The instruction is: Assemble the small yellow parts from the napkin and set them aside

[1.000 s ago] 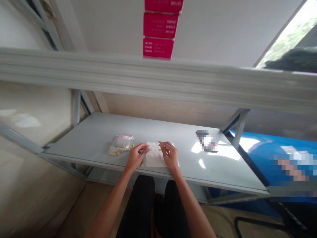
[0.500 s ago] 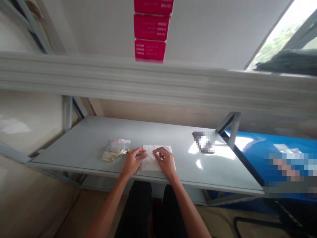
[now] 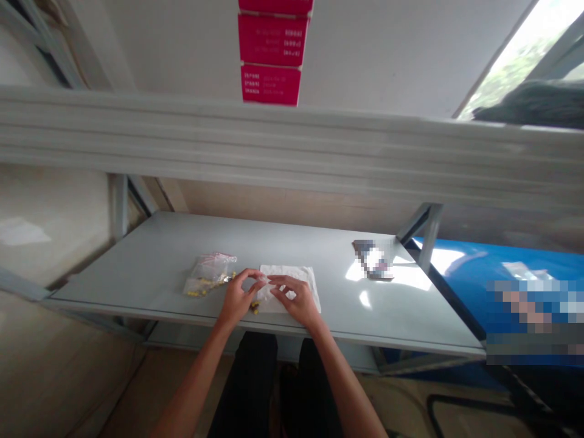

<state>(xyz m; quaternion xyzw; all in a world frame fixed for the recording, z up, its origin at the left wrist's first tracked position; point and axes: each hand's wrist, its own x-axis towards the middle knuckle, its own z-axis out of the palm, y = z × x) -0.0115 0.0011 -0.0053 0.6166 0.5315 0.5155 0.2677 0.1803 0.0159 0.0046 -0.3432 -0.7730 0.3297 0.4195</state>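
**Small translucent piece pinched over white paper sheet**

The small translucent piece [image 3: 263, 280] is held above the left edge of the white paper sheet [image 3: 296, 277]; it is too small for its long axis or pointing direction to be told. Compared with the earlier frame, the right hand [image 3: 294, 299] has been drawn leftward, and its fingers now meet those of the left hand [image 3: 236, 299]. Both hands are half closed, and the piece appears pinched between their fingertips. Loose yellow pellets [image 3: 254, 308] lie at the sheet's lower left corner, beside the left hand. A clear plastic zip bag [image 3: 210, 275] holding yellow pellets lies just left, on the grey metal shelf [image 3: 150, 261].
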